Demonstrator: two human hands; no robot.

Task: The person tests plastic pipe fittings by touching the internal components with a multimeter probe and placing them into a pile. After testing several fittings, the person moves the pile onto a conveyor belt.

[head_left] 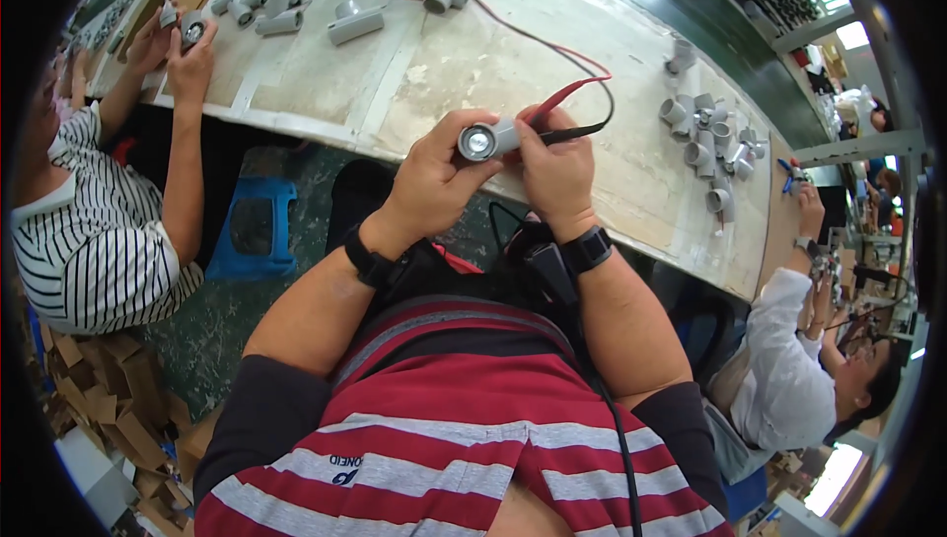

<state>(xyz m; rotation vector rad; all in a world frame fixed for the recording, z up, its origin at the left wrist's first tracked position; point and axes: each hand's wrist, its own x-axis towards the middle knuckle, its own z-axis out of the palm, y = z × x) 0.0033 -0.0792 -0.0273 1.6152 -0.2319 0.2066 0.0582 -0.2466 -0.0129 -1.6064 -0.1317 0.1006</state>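
Note:
Over the table's near edge, my left hand (434, 177) is closed around a grey cylindrical fitting (506, 133). Its round end, with a dark ring and a shiny centre, points up toward me. My right hand (560, 177) grips a red test lead (567, 93) and a black test lead (584, 130) at the far end of the fitting. Fingers hide the lead tips, so contact with the fitting cannot be made out. From the hand, both wires loop up and away across the table.
Several similar grey fittings (355, 24) lie at the back of the worktable (414, 83), and another cluster (725, 143) lies at the right. A co-worker (99, 221) handles small parts at left, near a blue stool (258, 226). Another person (789, 359) works at right. Cardboard boxes (123, 399) fill the lower left.

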